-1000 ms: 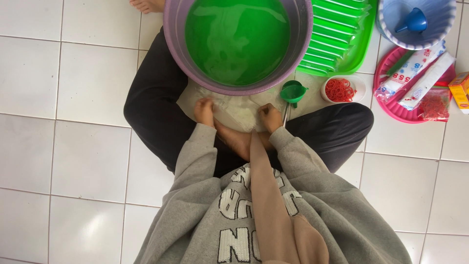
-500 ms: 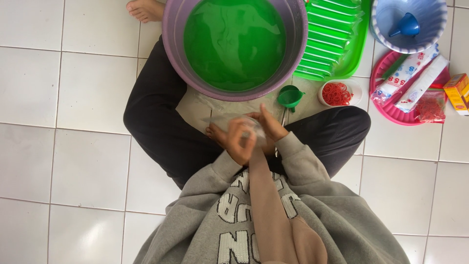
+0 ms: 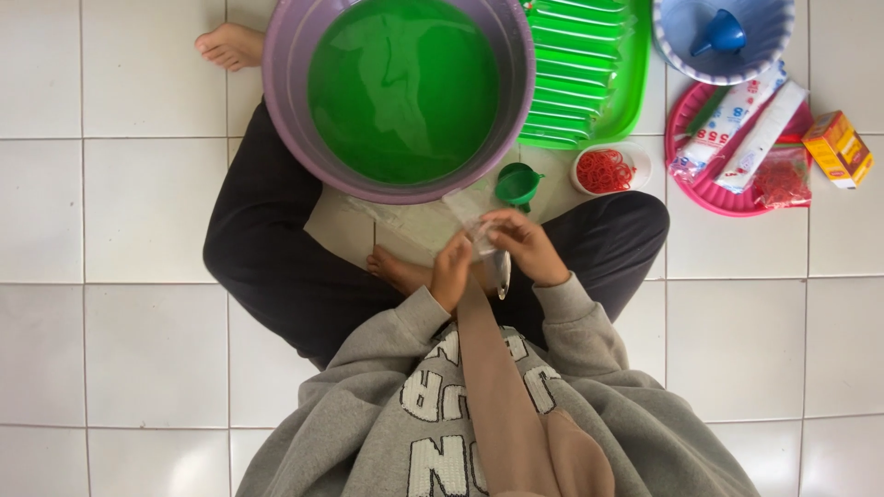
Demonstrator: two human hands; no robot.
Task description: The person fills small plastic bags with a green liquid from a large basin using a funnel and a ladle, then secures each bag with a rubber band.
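I sit cross-legged on white floor tiles in a grey sweatshirt. My left hand [image 3: 450, 273] and my right hand [image 3: 522, 247] meet above my lap, both pinching a narrow clear plastic bag [image 3: 491, 253] that hangs between them. A stack of the same clear bags [image 3: 410, 221] lies on the floor just beyond my hands. Ahead stands a purple basin [image 3: 285, 110] full of green liquid. A small green funnel [image 3: 518, 184] sits on the floor by the basin's right rim, close to my right hand.
A green tray [image 3: 635, 92] holds several filled green tubes. A small white bowl of red rubber bands [image 3: 605, 169] sits next to it. At right are a pink tray [image 3: 686, 175] with packets, a pale blue basket with a blue funnel [image 3: 721, 35], and an orange box [image 3: 836, 147].
My hands have lifted off the bag stack on the floor and come together over my lap, now holding one clear bag between them.
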